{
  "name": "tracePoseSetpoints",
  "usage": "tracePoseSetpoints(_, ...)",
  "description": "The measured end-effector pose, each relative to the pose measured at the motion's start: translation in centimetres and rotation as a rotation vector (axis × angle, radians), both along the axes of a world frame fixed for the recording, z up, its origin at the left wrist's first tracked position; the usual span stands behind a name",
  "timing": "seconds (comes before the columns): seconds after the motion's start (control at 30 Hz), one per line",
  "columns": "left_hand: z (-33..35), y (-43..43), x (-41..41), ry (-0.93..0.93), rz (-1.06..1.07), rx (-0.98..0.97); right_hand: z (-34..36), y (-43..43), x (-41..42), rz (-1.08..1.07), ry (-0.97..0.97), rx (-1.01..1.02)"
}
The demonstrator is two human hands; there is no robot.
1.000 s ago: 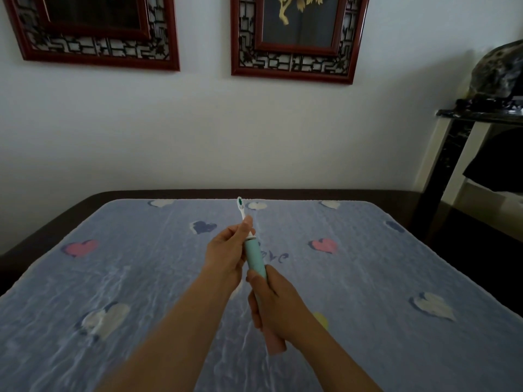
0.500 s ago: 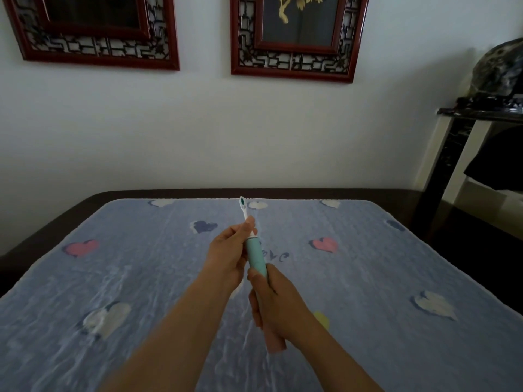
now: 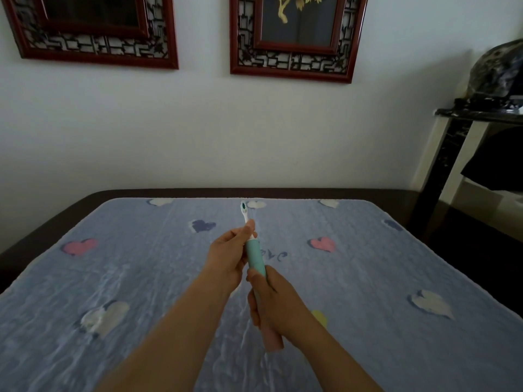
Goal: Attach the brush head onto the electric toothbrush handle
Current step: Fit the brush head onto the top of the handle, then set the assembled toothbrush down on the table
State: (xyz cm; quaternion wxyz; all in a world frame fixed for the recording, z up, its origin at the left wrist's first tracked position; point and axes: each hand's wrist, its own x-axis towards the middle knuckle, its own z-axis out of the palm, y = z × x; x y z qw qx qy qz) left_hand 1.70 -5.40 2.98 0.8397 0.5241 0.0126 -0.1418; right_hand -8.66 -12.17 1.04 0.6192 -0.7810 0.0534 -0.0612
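I hold the electric toothbrush upright above the blue blanket, tilted slightly left. The handle (image 3: 255, 256) is teal at the top and pink at the bottom end, and my right hand (image 3: 273, 304) is wrapped around its lower part. The white brush head (image 3: 244, 212) sticks up from the handle's top, bristles at its tip. My left hand (image 3: 230, 257) pinches the neck of the brush head just above the handle; the joint itself is hidden behind my fingers.
A blue blanket (image 3: 382, 278) with heart prints covers the dark table. A white wall with two red-framed pictures (image 3: 291, 38) stands behind. At the right is a dark shelf (image 3: 481, 111) with a bundle on it.
The toothbrush has shifted very slightly; the brush head's tip sits a touch higher than a second ago. Both hands keep the same grips.
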Motion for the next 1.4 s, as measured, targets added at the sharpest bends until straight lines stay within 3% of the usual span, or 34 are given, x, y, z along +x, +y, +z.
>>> tracePoseSetpoints(0.17, -0.8, 0.1, 0.4, 0.012, -0.003, 0.046, -0.3, -0.1, 0.3, -0.039, 0.047, 0.008)
tracePoseSetpoints(0.43, -3.0, 1.5, -1.0, -0.093, 0.0, 0.227, -1.7, -0.7, 2.1, -0.218, 0.098, -0.26)
tracePoseSetpoints(0.67, -4.4, 1.3, -2.5, -0.143, -0.031, 0.411, -3.4, -0.3, 3.6, -0.25, 0.124, -0.428)
tracePoseSetpoints(0.9, -5.0, 1.2, -2.6, -0.153, -0.051, 0.628, -3.5, 0.1, 4.0, -0.065, 0.177, -0.948)
tracePoseSetpoints(1.23, -4.8, 1.3, -3.1, -0.222, -0.043, 0.816, -3.2, 0.4, 4.0, -0.072, 0.278, -1.036)
tracePoseSetpoints(1.4, -4.9, 1.3, -3.2, -0.217, -0.036, 0.817, -3.2, 0.4, 3.8, -0.085, 0.277, -1.034)
